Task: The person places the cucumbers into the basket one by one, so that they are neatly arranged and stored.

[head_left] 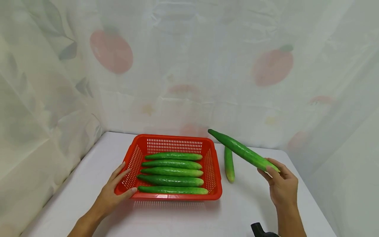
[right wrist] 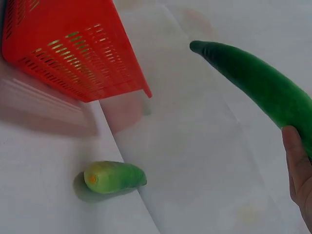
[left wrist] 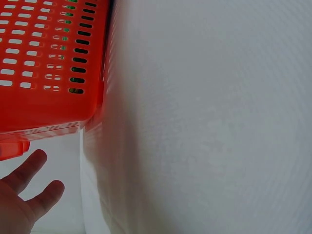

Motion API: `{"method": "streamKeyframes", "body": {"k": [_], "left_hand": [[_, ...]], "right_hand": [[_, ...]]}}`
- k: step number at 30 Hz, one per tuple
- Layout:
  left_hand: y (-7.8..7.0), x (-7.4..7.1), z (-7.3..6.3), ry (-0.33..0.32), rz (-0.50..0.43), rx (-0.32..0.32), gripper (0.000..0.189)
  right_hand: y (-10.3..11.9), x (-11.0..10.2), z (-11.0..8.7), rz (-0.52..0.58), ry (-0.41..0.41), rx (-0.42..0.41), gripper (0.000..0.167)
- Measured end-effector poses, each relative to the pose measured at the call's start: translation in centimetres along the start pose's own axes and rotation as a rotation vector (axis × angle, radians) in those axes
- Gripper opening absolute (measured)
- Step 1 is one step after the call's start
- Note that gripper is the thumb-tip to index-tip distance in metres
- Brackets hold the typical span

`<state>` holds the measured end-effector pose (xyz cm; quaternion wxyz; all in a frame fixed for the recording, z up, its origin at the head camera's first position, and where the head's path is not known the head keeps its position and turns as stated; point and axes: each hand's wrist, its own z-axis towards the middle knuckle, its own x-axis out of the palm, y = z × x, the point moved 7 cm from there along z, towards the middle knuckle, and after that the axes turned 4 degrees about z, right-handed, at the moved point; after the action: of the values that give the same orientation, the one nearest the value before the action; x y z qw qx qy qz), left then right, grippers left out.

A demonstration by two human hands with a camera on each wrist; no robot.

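In the head view my right hand grips a cucumber by its pale end, raised above the table's right side. Its dark tip points up and left toward the basket. The right wrist view shows a finger laid along that held cucumber. My left hand is at the left front corner of a red plastic basket, fingers spread and fairly straight, thumb by the front rim. Inside the basket several cucumbers lie side by side, pale ends to the right. Another cucumber lies on the table right of the basket.
A white cloth covers the table. Behind and on both sides hang pale curtains printed with fruit. A black object shows at the bottom edge, near my right forearm.
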<state>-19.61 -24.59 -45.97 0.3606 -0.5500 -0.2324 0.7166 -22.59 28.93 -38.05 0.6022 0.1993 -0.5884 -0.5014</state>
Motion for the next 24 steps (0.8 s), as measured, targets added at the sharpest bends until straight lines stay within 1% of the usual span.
{"method": "streamKeyframes", "body": {"k": [5, 12, 16, 24], "left_hand": [[0.1, 0.0, 0.0, -0.003, 0.003, 0.003, 0.067], [0.0, -0.1, 0.0, -0.005, 0.0, 0.006, 0.067], [0.0, -0.1, 0.0, -0.004, -0.004, 0.003, 0.067], [0.0, 0.0, 0.0, -0.011, -0.001, 0.007, 0.067]], "right_hand": [[-0.5, 1.3, 0.0, -0.04, 0.073, -0.003, 0.03], [-1.7, 3.4, -0.2, -0.136, 0.142, 0.023, 0.031], [-2.6, 4.6, -0.4, -0.171, 0.195, 0.037, 0.033], [-4.9, 6.7, -0.5, -0.186, 0.261, 0.089, 0.032]]}}
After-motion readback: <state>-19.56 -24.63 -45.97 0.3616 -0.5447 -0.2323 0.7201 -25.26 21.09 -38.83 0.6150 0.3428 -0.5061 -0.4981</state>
